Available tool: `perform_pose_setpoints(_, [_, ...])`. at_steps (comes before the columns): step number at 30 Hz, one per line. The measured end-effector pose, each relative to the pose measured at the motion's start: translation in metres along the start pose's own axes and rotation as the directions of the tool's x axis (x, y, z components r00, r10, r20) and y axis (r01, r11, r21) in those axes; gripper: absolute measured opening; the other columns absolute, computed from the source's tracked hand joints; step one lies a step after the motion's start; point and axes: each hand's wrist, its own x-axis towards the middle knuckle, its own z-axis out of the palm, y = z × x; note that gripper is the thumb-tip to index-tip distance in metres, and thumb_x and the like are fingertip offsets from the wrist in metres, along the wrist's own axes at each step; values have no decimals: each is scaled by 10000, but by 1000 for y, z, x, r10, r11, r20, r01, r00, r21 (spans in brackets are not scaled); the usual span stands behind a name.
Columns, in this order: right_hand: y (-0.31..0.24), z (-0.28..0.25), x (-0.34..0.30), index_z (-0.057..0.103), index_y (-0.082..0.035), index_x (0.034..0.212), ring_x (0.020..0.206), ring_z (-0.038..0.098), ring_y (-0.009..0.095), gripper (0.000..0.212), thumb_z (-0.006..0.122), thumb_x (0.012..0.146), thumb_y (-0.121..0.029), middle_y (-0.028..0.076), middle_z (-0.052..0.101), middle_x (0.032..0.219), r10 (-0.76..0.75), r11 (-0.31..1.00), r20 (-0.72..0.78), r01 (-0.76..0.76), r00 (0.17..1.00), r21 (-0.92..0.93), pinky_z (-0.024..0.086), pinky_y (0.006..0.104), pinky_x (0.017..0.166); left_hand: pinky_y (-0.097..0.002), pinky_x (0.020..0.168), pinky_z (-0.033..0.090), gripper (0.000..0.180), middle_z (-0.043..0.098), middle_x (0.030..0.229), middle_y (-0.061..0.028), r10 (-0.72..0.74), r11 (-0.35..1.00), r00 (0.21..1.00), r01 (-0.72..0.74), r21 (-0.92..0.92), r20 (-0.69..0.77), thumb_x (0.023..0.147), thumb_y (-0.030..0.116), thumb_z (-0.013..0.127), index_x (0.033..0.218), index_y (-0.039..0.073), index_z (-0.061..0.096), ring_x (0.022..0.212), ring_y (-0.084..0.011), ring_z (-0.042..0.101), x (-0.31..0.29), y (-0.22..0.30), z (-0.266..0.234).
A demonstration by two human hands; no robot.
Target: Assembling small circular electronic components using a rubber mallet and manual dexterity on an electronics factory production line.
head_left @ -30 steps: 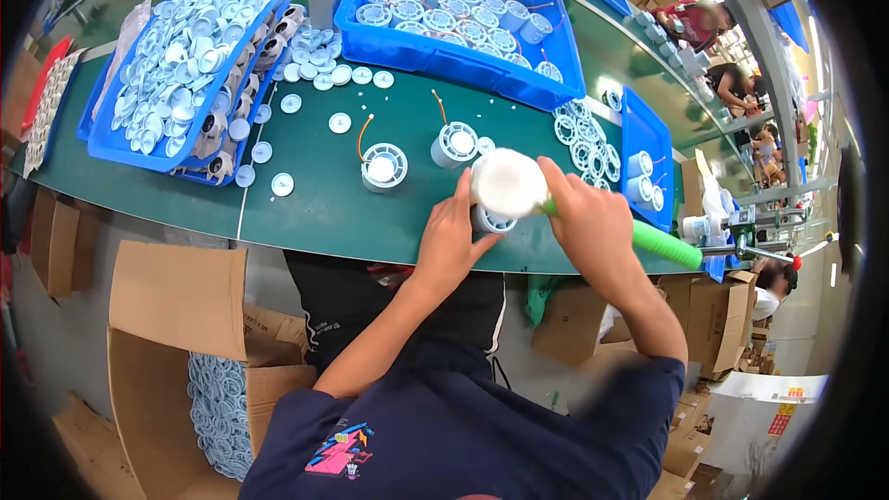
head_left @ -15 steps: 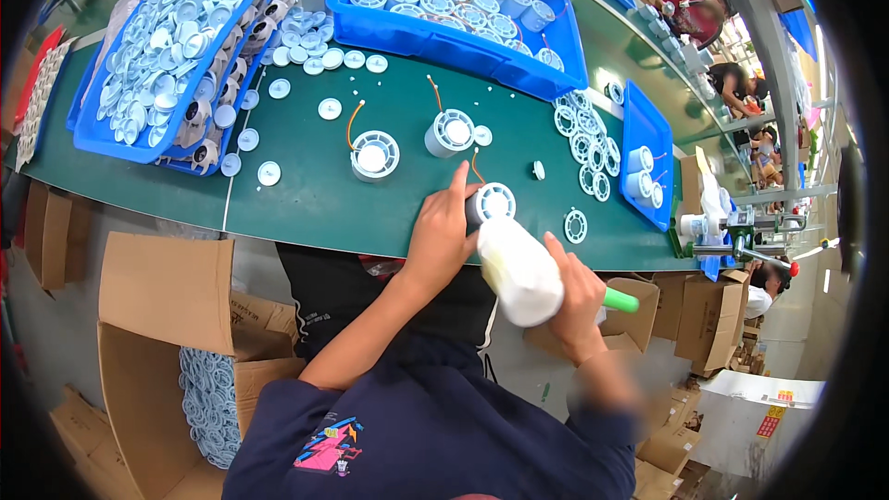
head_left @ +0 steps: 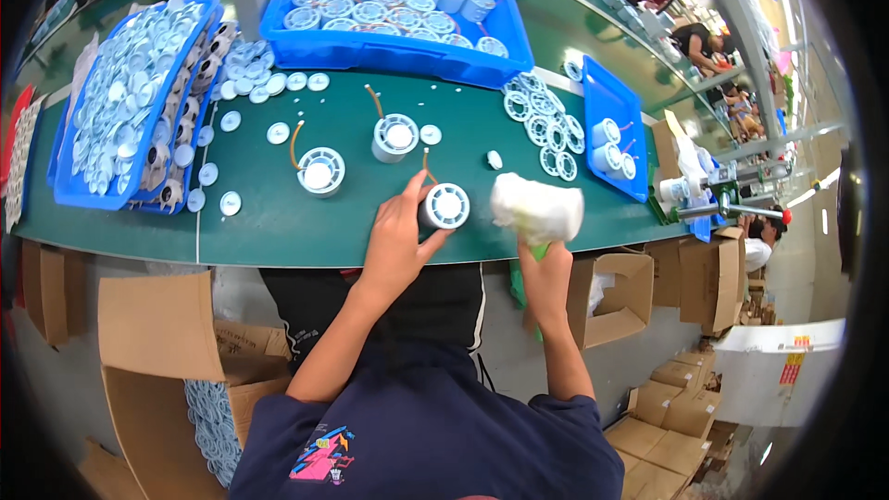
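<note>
My left hand [head_left: 393, 239] steadies a small light-blue cylindrical housing [head_left: 450, 207] on the green bench, index finger and thumb against its side. A slotted ring and a round disc top this housing, and a thin orange wire rises behind it. In my right hand [head_left: 548, 282] is the green handle of a mallet; the mallet's head [head_left: 542, 207], wrapped in white, hangs to the right of the housing, apart from it. Two similar housings stand farther off: one with a wire at the left [head_left: 320, 172], another [head_left: 395, 137] behind my fingers. A loose disc [head_left: 431, 134] lies beside the latter.
A big blue bin [head_left: 389, 57] of wired housings stands at the back. Left are stacked blue trays heaped with discs [head_left: 139, 97]. To the right lie loose slotted rings [head_left: 544, 120], a blue tray [head_left: 634, 183] with a few housings, and a metal clamp fixture [head_left: 741, 193].
The mallet head has lifted off the housing and swung to the right, uncovering its top. My left hand stays on the housing. The whole view has shifted, moving bench items leftward.
</note>
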Motion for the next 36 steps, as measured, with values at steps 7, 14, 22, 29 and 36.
perform_pose_setpoints(7, [37,-26,6,230,-40,1604,697,562,123,737,587,960,-57,112,564,1075,391,852,-284,-227,876,472,491,274,578,-462,1022,441,836,629,1260,-153,48,999,999,-48,-2,1,797,124,853,1506,33,419,1163,-344,602,-2,0,-2])
perform_pose_setpoints(14, [72,12,25,194,15,1617,1041,612,283,799,642,973,-134,206,575,1238,404,906,-412,-293,817,307,503,405,915,-447,998,469,807,626,1274,-160,41,998,999,-40,52,-13,801,120,853,1491,34,444,1160,-346,606,-3,1,-4])
perform_pose_setpoints(22, [44,6,24,450,14,1507,815,588,234,644,702,989,-273,120,568,1097,229,919,-395,-332,890,-214,501,376,795,-424,995,505,798,628,1277,-175,-107,976,980,73,-204,-165,825,123,859,1489,8,432,1147,-324,632,-1,12,3])
perform_pose_setpoints(29, [-39,10,14,512,10,1458,1065,677,262,738,858,825,-147,180,567,1416,-374,837,-3,339,927,429,546,299,720,-468,1018,463,846,602,1317,-166,226,970,974,-228,-88,-35,824,95,823,1540,11,380,1203,-370,580,12,53,14])
perform_pose_setpoints(36, [57,-46,87,528,16,1438,1033,671,249,583,752,908,-77,164,620,1219,-151,977,-437,201,887,70,585,362,851,-488,1107,411,787,524,1404,-244,48,990,991,-30,141,-124,865,131,802,1530,4,402,1299,-415,502,0,36,-12])
